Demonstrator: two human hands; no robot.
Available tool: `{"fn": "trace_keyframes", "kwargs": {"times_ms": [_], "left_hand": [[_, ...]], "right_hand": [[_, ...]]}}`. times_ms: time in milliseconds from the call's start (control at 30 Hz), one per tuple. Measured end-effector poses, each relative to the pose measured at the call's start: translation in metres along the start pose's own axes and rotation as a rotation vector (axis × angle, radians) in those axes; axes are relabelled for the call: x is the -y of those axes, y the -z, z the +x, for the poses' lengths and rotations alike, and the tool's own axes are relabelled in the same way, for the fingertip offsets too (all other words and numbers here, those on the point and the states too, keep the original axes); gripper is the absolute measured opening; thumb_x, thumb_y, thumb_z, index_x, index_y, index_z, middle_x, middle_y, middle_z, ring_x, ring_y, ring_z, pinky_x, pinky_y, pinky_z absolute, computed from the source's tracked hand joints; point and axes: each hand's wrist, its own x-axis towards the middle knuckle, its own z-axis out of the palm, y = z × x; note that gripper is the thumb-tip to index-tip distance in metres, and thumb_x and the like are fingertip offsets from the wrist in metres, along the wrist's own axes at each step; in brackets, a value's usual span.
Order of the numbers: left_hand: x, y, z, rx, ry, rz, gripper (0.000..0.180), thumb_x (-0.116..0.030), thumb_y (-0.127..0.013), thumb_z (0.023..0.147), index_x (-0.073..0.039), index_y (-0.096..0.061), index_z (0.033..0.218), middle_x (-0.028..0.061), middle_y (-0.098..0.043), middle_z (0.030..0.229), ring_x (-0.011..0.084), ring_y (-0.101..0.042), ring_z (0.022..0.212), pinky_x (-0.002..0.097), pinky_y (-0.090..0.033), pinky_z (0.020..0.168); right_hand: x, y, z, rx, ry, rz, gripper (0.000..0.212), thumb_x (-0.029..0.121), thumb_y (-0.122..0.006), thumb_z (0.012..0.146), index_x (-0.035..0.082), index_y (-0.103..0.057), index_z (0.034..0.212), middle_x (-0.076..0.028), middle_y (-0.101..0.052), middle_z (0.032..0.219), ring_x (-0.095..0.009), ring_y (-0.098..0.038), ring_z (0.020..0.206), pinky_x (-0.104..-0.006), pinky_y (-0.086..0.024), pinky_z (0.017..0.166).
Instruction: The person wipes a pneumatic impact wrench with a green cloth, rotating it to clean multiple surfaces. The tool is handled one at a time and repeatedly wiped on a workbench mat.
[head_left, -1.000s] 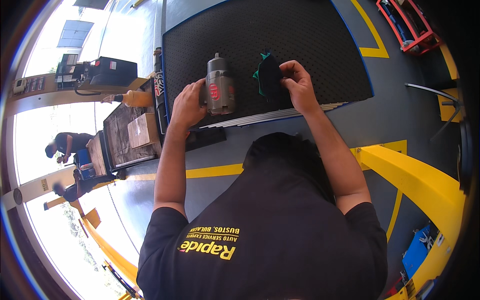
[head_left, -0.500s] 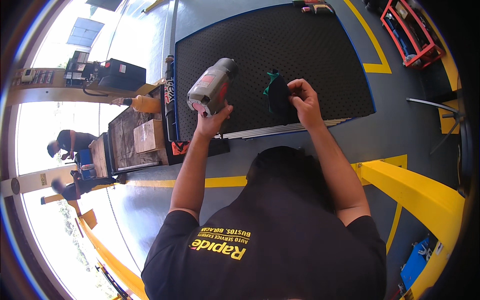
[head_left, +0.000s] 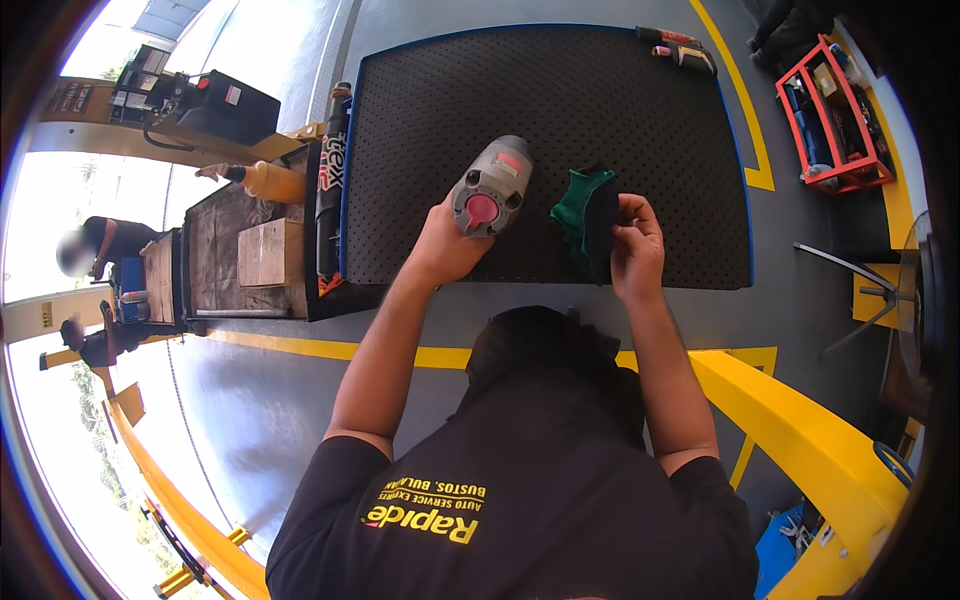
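Observation:
My left hand (head_left: 446, 245) is wrapped round the grip of a grey impact wrench (head_left: 500, 180). Its round rear end with a red disc faces me, and its nose points away over the black, perforated mat top (head_left: 430, 110) with a blue edge. To the right, my right hand (head_left: 638, 245) pinches the edge of a green and black cloth (head_left: 580, 208) between thumb and fingers. The cloth hangs loosely, partly folded, above the mat. Wrench and cloth are apart. The fingers round the wrench's grip are mostly hidden behind it.
Another power tool (head_left: 690, 58) lies at the mat's far right corner. A wooden-topped bench (head_left: 215, 230) with a cardboard box (head_left: 270, 253) adjoins on the left. A red tool cart (head_left: 835, 120) stands right, a yellow lift arm (head_left: 790, 430) nearer. Two people are far left.
The wrench has moved right and nearer to me, its rear now turned toward me. My right hand and the cloth have shifted right and nearer, with more green showing.

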Motion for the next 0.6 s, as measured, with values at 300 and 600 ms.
{"fn": "trace_keyframes", "kwargs": {"times_ms": [300, 600], "left_hand": [[-0.003, 0.003, 0.001, 0.016, 0.033, -0.032, 0.062, -0.005, -0.082, 0.078, -0.004, -0.057, 0.136, 0.0156, -0.073, 0.120, 0.0315, -0.071, 0.115, 0.0387, -0.054, 0.101], [0.009, 0.007, 0.008, 0.062, 0.039, -0.109, 0.070, -0.008, -0.085, 0.078, -0.004, -0.055, 0.141, 0.0152, -0.073, 0.122, 0.0296, -0.071, 0.116, 0.0386, -0.055, 0.101]], "right_hand": [[0.026, -0.020, 0.053, -0.064, -0.055, 0.251, 0.038, 0.016, -0.049, 0.100, 0.001, -0.058, 0.134, -0.009, -0.067, 0.124, -0.019, -0.064, 0.119, -0.0358, -0.051, 0.106], [0.021, -0.087, 0.087, 0.480, 0.226, -0.736, 0.024, 0.014, -0.070, 0.095, 0.009, -0.076, 0.118, -0.005, -0.062, 0.105, -0.019, -0.060, 0.101, -0.0328, -0.052, 0.089]]}}
